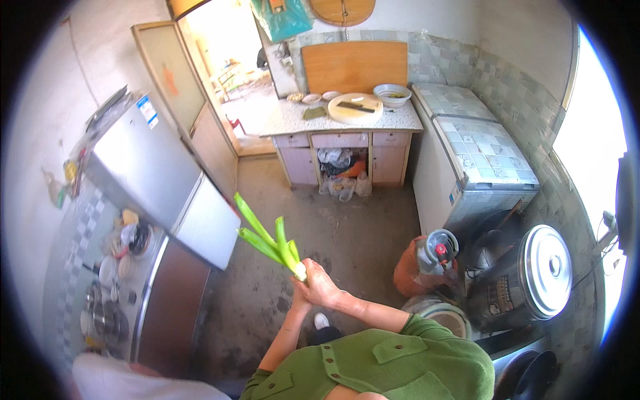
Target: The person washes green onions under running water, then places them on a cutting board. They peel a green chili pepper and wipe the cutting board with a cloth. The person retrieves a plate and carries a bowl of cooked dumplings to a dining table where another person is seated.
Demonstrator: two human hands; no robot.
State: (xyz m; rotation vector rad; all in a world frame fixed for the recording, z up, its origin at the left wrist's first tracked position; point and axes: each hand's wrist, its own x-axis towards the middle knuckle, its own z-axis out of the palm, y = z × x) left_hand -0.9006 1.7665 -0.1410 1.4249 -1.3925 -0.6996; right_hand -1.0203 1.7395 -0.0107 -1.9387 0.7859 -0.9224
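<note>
Both of my hands meet in front of my body, around the pale lower end of a green onion stalk (280,245) whose cut green leaves point up and to the left. My right hand (321,286) closes over the stalk. Partly covered beneath it, my left hand (300,289) touches the same end. Farther ahead, a cleaver (356,107) lies on a round chopping board (345,116) on the speckled counter (295,122). A basin (393,95) with some green pieces inside stands to the right of the board.
A fridge (150,165) and a side counter with dishes (150,280) stand at the left. A chest freezer (480,145), an orange gas cylinder (412,267) and a large lidded pot (500,290) are at the right. Light cloth (140,380) shows at the lower left.
</note>
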